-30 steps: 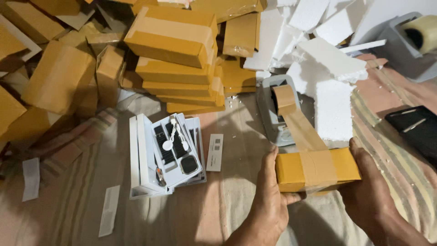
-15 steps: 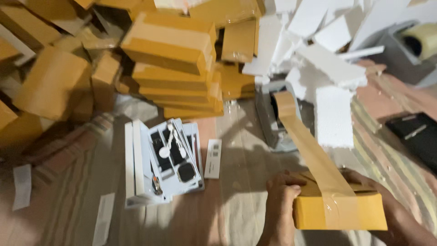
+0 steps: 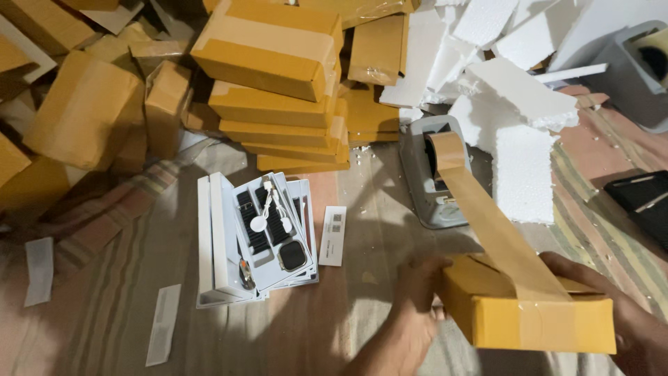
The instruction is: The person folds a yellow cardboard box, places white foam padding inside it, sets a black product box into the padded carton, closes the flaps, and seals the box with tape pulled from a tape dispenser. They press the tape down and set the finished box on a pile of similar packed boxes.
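A small yellow-brown cardboard box [image 3: 543,324] is held between both hands at the lower right. My left hand [image 3: 410,306] grips its left end, and my right hand [image 3: 630,320] holds its right end from behind. A strip of brown packing tape [image 3: 487,223] runs from the grey tape dispenser [image 3: 431,174] down over the top and front face of the box.
A stack of white trays [image 3: 257,237] with a smartwatch, strap and cable lies left of the hands, a white label slip [image 3: 334,226] beside it. Piles of taped cardboard boxes [image 3: 278,76] fill the back. White foam pieces [image 3: 518,132] lie at the right.
The box has come lower and nearer to me, drawing a longer strip of tape off the dispenser. The tape now wraps over the box's front face.
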